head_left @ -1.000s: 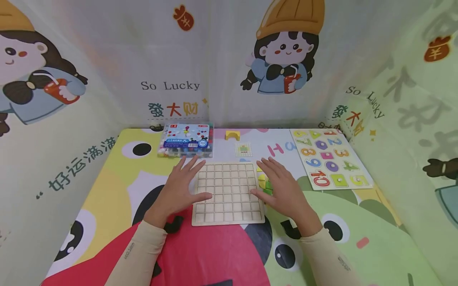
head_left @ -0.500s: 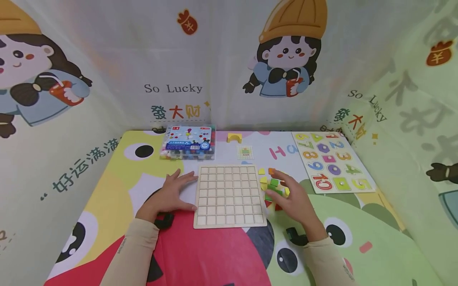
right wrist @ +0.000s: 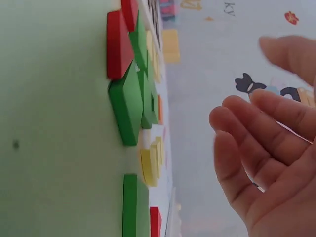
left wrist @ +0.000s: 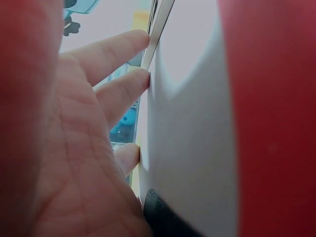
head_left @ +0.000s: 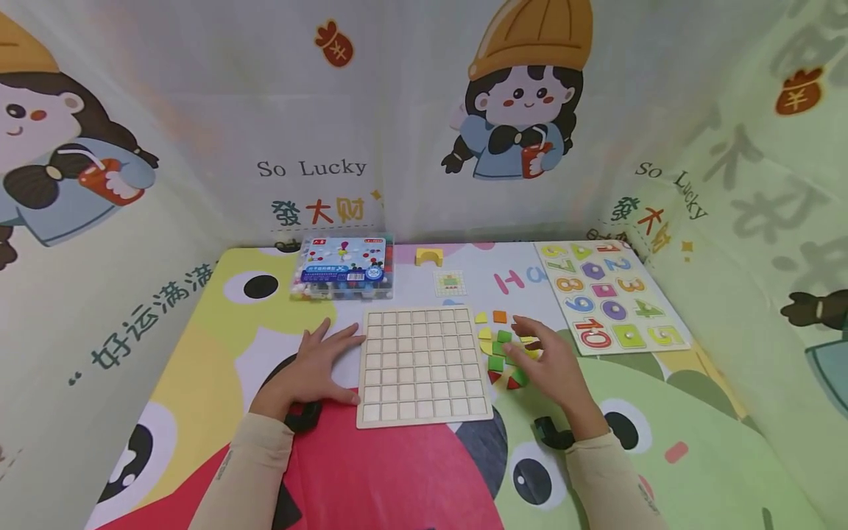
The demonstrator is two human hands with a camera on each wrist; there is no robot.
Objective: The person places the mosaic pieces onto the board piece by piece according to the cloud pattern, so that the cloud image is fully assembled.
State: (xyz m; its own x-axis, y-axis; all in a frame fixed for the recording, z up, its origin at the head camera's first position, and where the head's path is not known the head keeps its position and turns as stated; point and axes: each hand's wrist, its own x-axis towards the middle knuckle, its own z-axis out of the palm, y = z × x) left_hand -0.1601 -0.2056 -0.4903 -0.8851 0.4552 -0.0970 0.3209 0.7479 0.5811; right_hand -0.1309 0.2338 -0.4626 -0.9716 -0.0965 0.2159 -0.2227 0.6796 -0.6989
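Note:
A wooden grid board (head_left: 424, 423) with square cells lies mid-table. My left hand (head_left: 308, 375) is at its left side, fingers spread, with thumb and index fingertips right at the edge. In the left wrist view the fingertips (left wrist: 143, 79) come down at the board's edge and the table. My right hand (head_left: 556, 372) hovers beside the board's right side, fingers loosely bent and holding nothing. Below it lie small coloured blocks: green squares (head_left: 495, 363), red triangles (head_left: 513, 383), yellow pieces (head_left: 486, 333) and an orange square (head_left: 500, 316). Part of the pile is hidden under the right hand.
Behind the board lie a small pattern card (head_left: 450, 283) and a yellow arch block (head_left: 429, 256). A clear plastic box (head_left: 342, 265) of coloured parts stands back left. A number puzzle board (head_left: 612, 298) lies back right. Printed cloth walls (head_left: 411, 132) enclose the table.
Both hands have parted from over the board: the left went to its left edge, the right moved right above the blocks. More of the blocks now show.

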